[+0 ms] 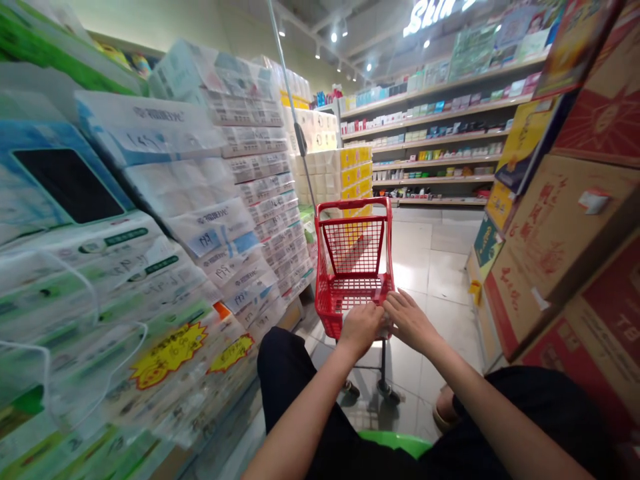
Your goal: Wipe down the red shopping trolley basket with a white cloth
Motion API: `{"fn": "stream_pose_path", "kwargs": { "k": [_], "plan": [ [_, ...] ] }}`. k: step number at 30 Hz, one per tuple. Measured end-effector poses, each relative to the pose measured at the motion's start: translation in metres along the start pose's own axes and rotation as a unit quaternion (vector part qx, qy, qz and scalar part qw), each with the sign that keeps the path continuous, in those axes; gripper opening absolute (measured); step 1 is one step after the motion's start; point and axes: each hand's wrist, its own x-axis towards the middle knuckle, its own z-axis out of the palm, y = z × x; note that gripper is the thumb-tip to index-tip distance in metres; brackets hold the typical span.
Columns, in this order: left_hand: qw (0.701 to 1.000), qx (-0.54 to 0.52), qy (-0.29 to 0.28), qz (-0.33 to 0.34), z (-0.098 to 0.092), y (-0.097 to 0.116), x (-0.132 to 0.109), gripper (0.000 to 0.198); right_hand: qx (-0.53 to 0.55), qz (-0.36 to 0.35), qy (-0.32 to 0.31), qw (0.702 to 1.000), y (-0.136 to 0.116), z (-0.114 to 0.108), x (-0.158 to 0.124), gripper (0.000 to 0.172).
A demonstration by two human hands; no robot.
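My left hand [363, 327] is closed, its fingers curled, in front of the basket of a red shopping cart [353, 250]. My right hand [410, 320] meets it from the right, with bent fingers close to the left fingertips. Something pale and see-through seems to lie between the hands, but it is too small and blurred to name. Both hands overlap the cart's near lower edge; whether they touch it I cannot tell. The cart stands upright on its wheels, its mesh back panel facing me.
Tall stacks of packaged tissues [255, 160] rise on the left, with a phone-like dark rectangle [67, 183] and a white cable [95, 293]. Cardboard boxes [570, 227] line the right. Behind are stocked shelves [435, 137]. A green seat edge [395, 440] shows beneath me.
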Motion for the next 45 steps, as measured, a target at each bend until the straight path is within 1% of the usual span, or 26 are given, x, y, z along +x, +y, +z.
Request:
{"fn": "stream_pose_path", "kwargs": {
  "k": [2, 5, 8, 11, 13, 15, 19, 21, 24, 27, 29, 31, 33, 34, 37, 40, 42, 45],
  "plan": [
    [0.999, -0.014, -0.011, 0.028, -0.006, -0.012, -0.007, 0.018, -0.001, 0.007, -0.001, 1.0, 0.001, 0.001, -0.003, 0.03],
    [0.999, -0.014, -0.016, 0.036, -0.016, -0.032, -0.025, 0.023, -0.001, 0.009, -0.001, 1.0, -0.001, 0.001, -0.003, 0.034],
    [1.0, -0.001, -0.019, 0.02, -0.025, -0.058, -0.046, 0.026, 0.001, 0.011, -0.004, 1.0, -0.006, 0.001, -0.001, 0.036],
    [1.0, 0.015, -0.024, 0.0, -0.032, -0.084, -0.065, 0.028, 0.005, 0.013, -0.007, 1.0, -0.012, 0.0, 0.001, 0.034],
    [1.0, 0.018, -0.02, -0.007, -0.036, -0.097, -0.073, 0.029, 0.007, 0.015, -0.006, 1.0, -0.015, -0.001, 0.002, 0.031],
    [1.0, 0.006, -0.01, -0.016, -0.04, -0.104, -0.079, 0.031, 0.008, 0.02, -0.006, 1.0, -0.017, -0.002, 0.003, 0.029],
    [0.997, -0.065, 0.019, -0.041, -0.052, -0.105, -0.085, 0.034, 0.006, 0.024, -0.012, 1.0, -0.017, 0.0, 0.003, 0.034],
    [0.992, -0.097, 0.036, -0.077, -0.059, -0.104, -0.083, 0.033, 0.008, 0.022, -0.013, 1.0, -0.016, 0.001, 0.004, 0.035],
    [0.982, -0.103, 0.055, -0.149, -0.067, -0.101, -0.07, 0.029, 0.01, 0.023, -0.011, 1.0, -0.018, 0.003, 0.006, 0.033],
    [0.978, -0.072, 0.068, -0.184, -0.071, -0.097, -0.052, 0.027, 0.012, 0.023, -0.011, 1.0, -0.023, 0.003, 0.009, 0.033],
    [0.98, -0.059, 0.056, -0.181, -0.07, -0.092, -0.043, 0.024, 0.015, 0.019, -0.009, 1.0, -0.027, 0.004, 0.01, 0.035],
    [0.985, -0.063, 0.022, -0.157, -0.069, -0.087, -0.039, 0.022, 0.018, 0.018, -0.008, 1.0, -0.029, 0.004, 0.011, 0.036],
    [0.987, -0.077, -0.001, -0.143, -0.068, -0.084, -0.042, 0.02, 0.02, 0.019, -0.009, 1.0, -0.03, 0.003, 0.011, 0.036],
    [0.985, -0.086, -0.004, -0.149, -0.069, -0.083, -0.046, 0.019, 0.021, 0.02, -0.011, 1.0, -0.03, 0.003, 0.01, 0.036],
    [0.977, -0.113, -0.007, -0.183, -0.075, -0.085, -0.059, 0.017, 0.022, 0.018, -0.017, 0.999, -0.029, 0.002, 0.009, 0.036],
    [0.978, -0.118, -0.006, -0.173, -0.085, -0.089, -0.067, 0.01, 0.023, 0.019, -0.014, 0.999, -0.028, 0.003, 0.008, 0.034],
    [0.982, -0.091, 0.012, -0.164, -0.091, -0.09, -0.064, 0.01, 0.024, 0.021, -0.009, 0.999, -0.029, 0.003, 0.009, 0.034],
    [0.98, -0.045, 0.049, -0.189, -0.096, -0.086, -0.048, 0.018, 0.025, 0.021, -0.007, 0.999, -0.033, 0.004, 0.011, 0.035]
  ]
}}
